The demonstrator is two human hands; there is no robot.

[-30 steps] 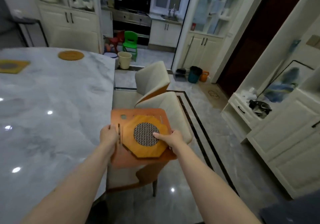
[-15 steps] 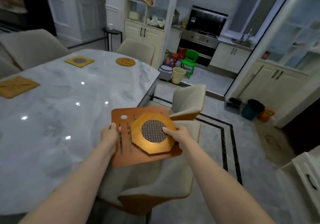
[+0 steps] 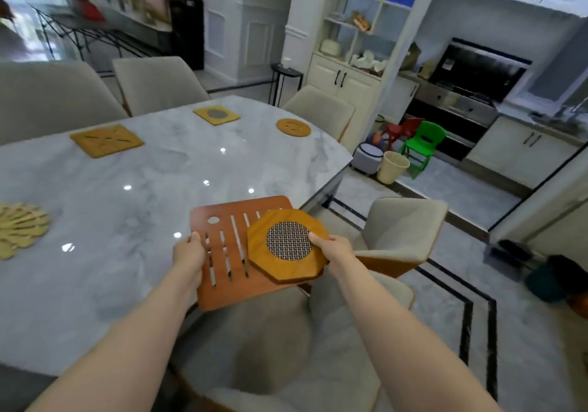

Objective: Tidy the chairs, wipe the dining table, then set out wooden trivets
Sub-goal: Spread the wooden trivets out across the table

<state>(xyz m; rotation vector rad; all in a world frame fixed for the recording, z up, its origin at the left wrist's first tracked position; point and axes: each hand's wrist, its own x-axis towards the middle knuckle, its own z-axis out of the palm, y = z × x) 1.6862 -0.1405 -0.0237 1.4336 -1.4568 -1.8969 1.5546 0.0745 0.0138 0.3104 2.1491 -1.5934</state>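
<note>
1. Four wooden trivets already lay on the marble worktop [image 3: 136, 208]: a slotted square trivet [image 3: 107, 141], a square trivet with a grey centre [image 3: 216, 115], a round trivet [image 3: 293, 127] and a fan-shaped trivet [image 3: 19, 228] at the left edge, all well apart.
2. Two more were not yet set down. Our left hand [image 3: 188, 254] gripped the left edge of a reddish slotted board trivet [image 3: 229, 252], thumb on top; the fingers beneath were hidden.
3. Our right hand [image 3: 334, 249] pinched the octagonal trivet [image 3: 288, 246], thumb at the rim of its mesh centre, fingers hidden beneath. It lay on the board's right half.
4. Both pieces hung over the worktop's near right edge, above a beige chair [image 3: 286, 348].
5. We judged the chairs tidied: they sat close against the worktop. The surface shone with no mess on it, so wiping looked done, though we could not be sure.
6. What remained, we judged, was placing these last two trivets on the bare near side.
</note>
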